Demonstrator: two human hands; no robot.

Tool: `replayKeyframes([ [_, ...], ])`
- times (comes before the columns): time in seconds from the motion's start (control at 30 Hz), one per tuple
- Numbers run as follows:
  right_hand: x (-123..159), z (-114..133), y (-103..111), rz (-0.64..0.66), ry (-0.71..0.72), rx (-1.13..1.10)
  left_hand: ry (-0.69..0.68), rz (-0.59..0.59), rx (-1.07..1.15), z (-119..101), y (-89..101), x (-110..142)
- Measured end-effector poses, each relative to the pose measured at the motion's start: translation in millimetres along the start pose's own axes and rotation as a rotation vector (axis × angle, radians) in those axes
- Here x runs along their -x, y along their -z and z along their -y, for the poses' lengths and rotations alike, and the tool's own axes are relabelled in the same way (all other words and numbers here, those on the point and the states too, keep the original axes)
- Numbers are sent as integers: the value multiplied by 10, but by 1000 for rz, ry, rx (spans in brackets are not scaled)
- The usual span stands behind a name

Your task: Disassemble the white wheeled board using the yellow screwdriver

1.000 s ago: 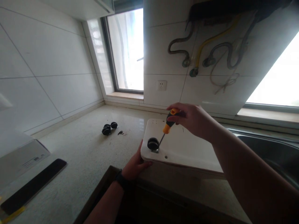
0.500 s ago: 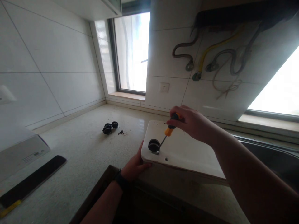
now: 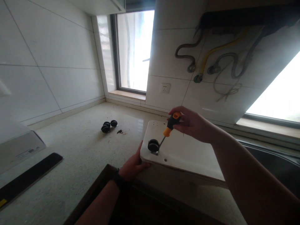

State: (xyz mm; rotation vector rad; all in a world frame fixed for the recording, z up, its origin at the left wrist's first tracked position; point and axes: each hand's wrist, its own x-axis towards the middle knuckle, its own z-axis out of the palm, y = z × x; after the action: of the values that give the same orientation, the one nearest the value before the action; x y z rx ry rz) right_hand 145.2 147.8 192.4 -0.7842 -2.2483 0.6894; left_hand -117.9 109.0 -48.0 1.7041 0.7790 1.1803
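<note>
A white board (image 3: 187, 153) lies on the stone counter (image 3: 77, 162). A black caster wheel (image 3: 153, 145) sits at the board's near left corner. My right hand (image 3: 193, 124) is closed round the orange and black handle of a screwdriver (image 3: 169, 125), whose tip rests at the wheel's mounting plate. My left hand (image 3: 133, 165) grips the board's left corner from below and the side. A dark watch is on that wrist.
Loose black caster wheels (image 3: 107, 126) and small dark screws (image 3: 120, 131) lie further left on the counter. A black strip (image 3: 28, 176) and a white box (image 3: 18, 147) are at the left. A steel sink (image 3: 278, 165) is at the right. Hoses hang on the tiled wall (image 3: 211, 59).
My fingers have shifted round the screwdriver handle, showing more of its orange top. The view has drifted slightly. The left hand and board have stayed put.
</note>
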Motion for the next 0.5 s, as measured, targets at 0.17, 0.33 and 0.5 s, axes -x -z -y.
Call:
replayKeyframes([
  [0.17,-90,-5,-86,-284,-38,219,55,24,-11,-25,8,7],
  [0.33,-106,4,-58,-361,-142,15,36,29,-26,-32,11,1],
  [0.5,-67,-58,-76,-181,-63,-270,57,9,-18,-36,8,2],
])
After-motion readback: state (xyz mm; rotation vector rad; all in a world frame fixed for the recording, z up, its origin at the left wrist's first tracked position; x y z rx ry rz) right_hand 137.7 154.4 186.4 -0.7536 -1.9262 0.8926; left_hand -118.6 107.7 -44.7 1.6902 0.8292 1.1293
